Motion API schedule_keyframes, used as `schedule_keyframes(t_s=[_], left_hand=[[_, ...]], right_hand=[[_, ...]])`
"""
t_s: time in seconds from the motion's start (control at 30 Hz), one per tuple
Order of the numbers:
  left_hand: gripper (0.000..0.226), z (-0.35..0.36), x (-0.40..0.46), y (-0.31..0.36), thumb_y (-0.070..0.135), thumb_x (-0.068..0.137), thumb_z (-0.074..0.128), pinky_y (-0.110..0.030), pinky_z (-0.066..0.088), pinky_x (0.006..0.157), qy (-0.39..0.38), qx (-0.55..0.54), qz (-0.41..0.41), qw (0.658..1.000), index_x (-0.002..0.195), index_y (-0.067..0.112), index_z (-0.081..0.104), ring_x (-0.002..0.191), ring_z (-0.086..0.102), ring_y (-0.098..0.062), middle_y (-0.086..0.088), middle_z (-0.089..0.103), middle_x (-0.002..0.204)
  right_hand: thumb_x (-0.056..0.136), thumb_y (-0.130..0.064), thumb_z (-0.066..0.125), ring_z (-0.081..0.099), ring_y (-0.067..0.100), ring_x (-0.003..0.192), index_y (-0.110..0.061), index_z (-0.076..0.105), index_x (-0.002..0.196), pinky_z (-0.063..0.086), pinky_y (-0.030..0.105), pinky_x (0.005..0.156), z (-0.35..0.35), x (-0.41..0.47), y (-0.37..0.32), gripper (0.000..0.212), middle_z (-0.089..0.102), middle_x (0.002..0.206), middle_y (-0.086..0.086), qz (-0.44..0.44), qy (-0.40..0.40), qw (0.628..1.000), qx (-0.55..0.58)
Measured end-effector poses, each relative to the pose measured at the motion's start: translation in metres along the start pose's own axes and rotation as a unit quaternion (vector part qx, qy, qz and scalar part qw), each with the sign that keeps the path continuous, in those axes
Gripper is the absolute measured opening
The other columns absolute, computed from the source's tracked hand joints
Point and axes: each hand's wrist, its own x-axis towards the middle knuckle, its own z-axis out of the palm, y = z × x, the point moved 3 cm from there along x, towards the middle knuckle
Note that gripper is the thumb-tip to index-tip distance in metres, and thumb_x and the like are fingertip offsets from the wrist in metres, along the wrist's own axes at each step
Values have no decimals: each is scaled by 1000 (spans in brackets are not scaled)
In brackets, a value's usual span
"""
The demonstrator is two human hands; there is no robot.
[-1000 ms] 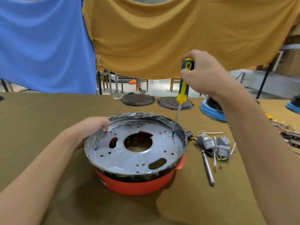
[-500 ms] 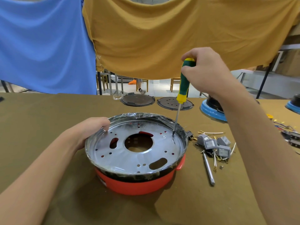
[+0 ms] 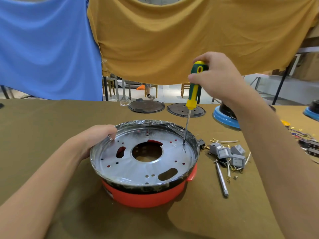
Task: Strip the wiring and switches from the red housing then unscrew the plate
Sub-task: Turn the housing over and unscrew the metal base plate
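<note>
The red housing (image 3: 138,195) sits in the middle of the brown table, with a round silver plate (image 3: 131,169) set in its top. My left hand (image 3: 96,137) grips the plate's left rim. My right hand (image 3: 217,76) holds a green and yellow screwdriver (image 3: 194,90) nearly upright. Its tip stands on the plate near the right edge. Several grey switches (image 3: 229,154) with loose wires lie on the table right of the housing.
A metal bit (image 3: 221,180) lies beside the switches. Two dark round lids (image 3: 146,106) rest at the table's far edge. Blue-based units (image 3: 224,118) stand at the far right with more wiring (image 3: 307,142). Blue and mustard cloths hang behind.
My right hand has shifted its grip on the screwdriver handle, which has turned slightly. The tip stays on the same spot and my left hand holds still.
</note>
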Motion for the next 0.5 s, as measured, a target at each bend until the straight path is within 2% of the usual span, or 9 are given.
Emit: schedule_keyframes(t_s=[0.07,0.13,0.23,0.27,0.33,0.37,0.43,0.5], left_hand=[[14,-1,0,-1,5,68,51,-40,32,64,-1,-1,-3,1000,77,15,51,79,39,-28,-9,49,85],[14,-1,0,-1,5,67,51,-41,32,67,-2,3,-6,1000,78,15,51,79,39,-29,-10,49,84],[14,-1,-1,0,6,66,52,-40,34,65,-1,5,-5,1000,77,15,51,78,40,-28,-10,49,84],[14,-1,-1,-1,6,66,52,-41,33,67,-1,3,-4,1000,76,16,51,79,39,-28,-10,49,84],[14,-1,0,-1,7,65,52,-41,32,70,-5,-1,-5,1000,75,17,51,79,39,-28,-9,49,84],[13,-1,0,-1,7,65,52,-41,32,69,-7,-3,-5,1000,73,17,50,79,39,-28,-9,49,84],[13,-1,-1,-1,9,62,52,-41,33,69,-10,-2,-6,1000,72,17,50,78,40,-28,-9,49,83],[21,-1,-2,0,14,55,54,-41,33,72,-17,-3,-7,1000,75,18,51,78,41,-29,-9,50,83]], right_hand=[[88,-14,57,59,14,80,-18,63,110,52,31,69,1,-1,-2,23,61,99,2,0,3,999,35],[90,-24,55,50,11,74,-22,61,105,44,26,66,8,-4,-3,17,52,96,-1,-21,6,1000,22],[90,-47,64,52,16,86,-26,59,110,47,26,79,14,-7,-4,30,47,108,3,-43,9,999,-18],[89,-50,66,54,19,92,-25,60,112,49,30,84,13,-7,-5,35,51,108,4,-47,25,998,-34],[90,-43,69,56,19,100,-21,62,120,50,36,91,8,-6,-5,38,58,110,1,-51,46,996,-48],[91,-37,68,56,17,100,-19,60,126,50,33,90,7,-5,-4,39,58,112,0,-48,46,997,-50],[94,-26,61,54,11,89,-16,56,130,45,23,76,6,-1,-1,37,57,112,-1,-31,36,998,-42],[93,-22,52,47,6,74,-14,57,121,39,22,62,7,0,1,29,54,96,-5,-12,33,999,-10]])
